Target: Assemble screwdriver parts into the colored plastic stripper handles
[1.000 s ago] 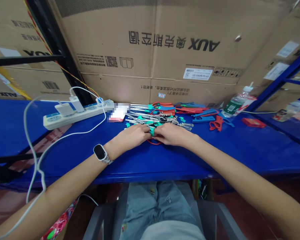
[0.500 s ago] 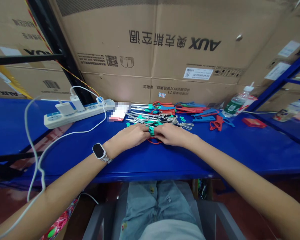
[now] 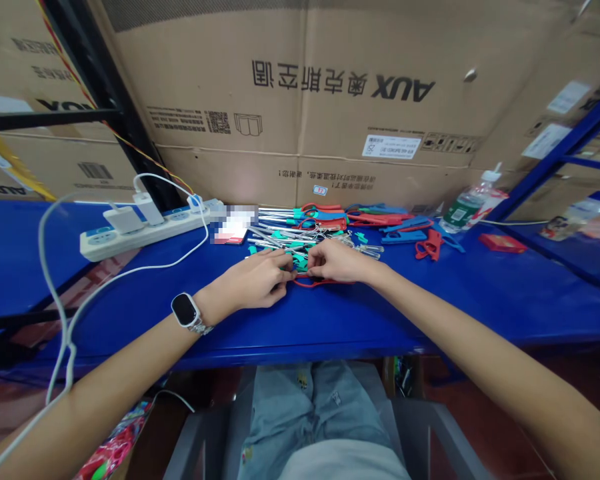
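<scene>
My left hand [image 3: 263, 279], with a watch on its wrist, has its fingers curled at the left end of a red plastic handle shell [image 3: 307, 285]. What sits between those fingertips is too small to make out. My right hand [image 3: 337, 261] pinches over the same shell, covering most of it; the part in its fingertips is hidden. Small green plastic pieces [image 3: 299, 259] lie just beyond the fingers. Behind them is a pile of thin metal tubes [image 3: 275, 235] with green ends, like parts of long-nosed lighters.
Red and blue handle shells [image 3: 405, 235] lie at the back right, beside a plastic bottle [image 3: 467, 207] and a red box [image 3: 503, 243]. A white power strip [image 3: 130, 237] with cords stands left. Cardboard [image 3: 330, 40] walls the back of the blue table [image 3: 405, 320].
My left hand has shifted slightly left and down, and its fingers have moved apart from the right hand. More of the red shell shows below my right hand.
</scene>
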Motion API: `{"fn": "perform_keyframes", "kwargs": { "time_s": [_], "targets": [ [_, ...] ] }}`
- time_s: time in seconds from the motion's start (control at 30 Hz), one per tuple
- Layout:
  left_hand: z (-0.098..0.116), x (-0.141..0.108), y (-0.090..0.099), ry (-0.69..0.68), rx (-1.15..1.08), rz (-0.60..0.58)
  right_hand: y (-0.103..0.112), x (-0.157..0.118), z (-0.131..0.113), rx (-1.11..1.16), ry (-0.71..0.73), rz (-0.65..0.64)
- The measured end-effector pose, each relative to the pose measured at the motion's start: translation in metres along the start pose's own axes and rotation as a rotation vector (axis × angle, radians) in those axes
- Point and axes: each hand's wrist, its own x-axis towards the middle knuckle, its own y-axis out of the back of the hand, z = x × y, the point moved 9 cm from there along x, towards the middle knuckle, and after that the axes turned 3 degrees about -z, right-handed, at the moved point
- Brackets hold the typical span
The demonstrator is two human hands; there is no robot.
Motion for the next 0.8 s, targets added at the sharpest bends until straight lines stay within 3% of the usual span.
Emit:
{"fn": "perform_keyframes", "kwargs": {
  "time_s": [0.37,0.57,0.8],
  "targets": [
    [0.008,-0.004,0.001,0.057,0.076,0.108,-0.005,-0.023,-0.007,-0.027,0.145,0.223],
    [0.009,0.007,-0.003,0.058,0.096,0.133,-0.006,-0.021,-0.005,-0.016,0.111,0.199],
    [0.001,-0.001,-0.004,0.048,0.044,0.145,-0.006,-0.018,-0.004,0.006,0.091,0.177]
  ]
}}
